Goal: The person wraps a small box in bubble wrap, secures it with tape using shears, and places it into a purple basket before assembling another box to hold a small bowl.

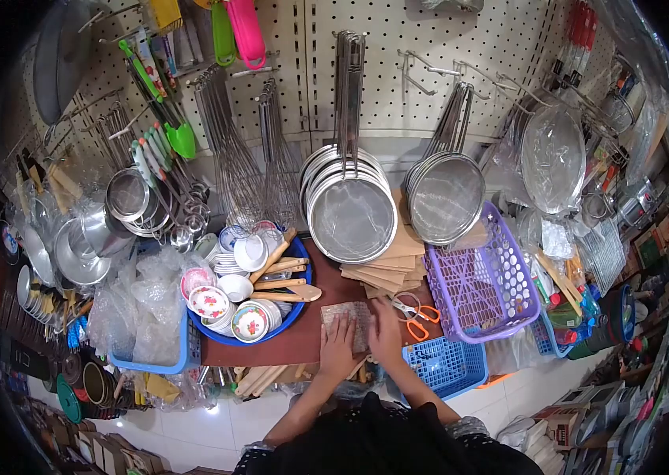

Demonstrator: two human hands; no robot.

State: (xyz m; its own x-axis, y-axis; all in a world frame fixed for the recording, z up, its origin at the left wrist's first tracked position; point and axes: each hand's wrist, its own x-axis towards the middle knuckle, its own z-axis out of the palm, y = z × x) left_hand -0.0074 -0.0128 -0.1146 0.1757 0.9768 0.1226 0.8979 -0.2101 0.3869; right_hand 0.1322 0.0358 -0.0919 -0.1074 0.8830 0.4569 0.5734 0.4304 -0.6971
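A small, roughly square piece of what looks like clear bubble wrap (360, 316) lies on the reddish-brown tabletop (271, 354). My left hand (339, 342) rests flat on its left part, fingers stretched out. At the wrap's right edge is my right hand (384, 332), its fingers extended forward and apart from the scissors. Those scissors (415, 315), with orange handles, lie just to its right. Beyond the hands is a stack of brown cardboard pieces (386, 269). Whether anything sits under or inside the wrap cannot be made out.
A blue basin (303, 277) holds small bowls and wooden-handled utensils on the left. Bubble wrap fills a blue basket (189, 348). To the right are a purple basket (469, 336) and a blue basket (449, 392). Strainers (352, 218) and whisks (227, 150) hang ahead.
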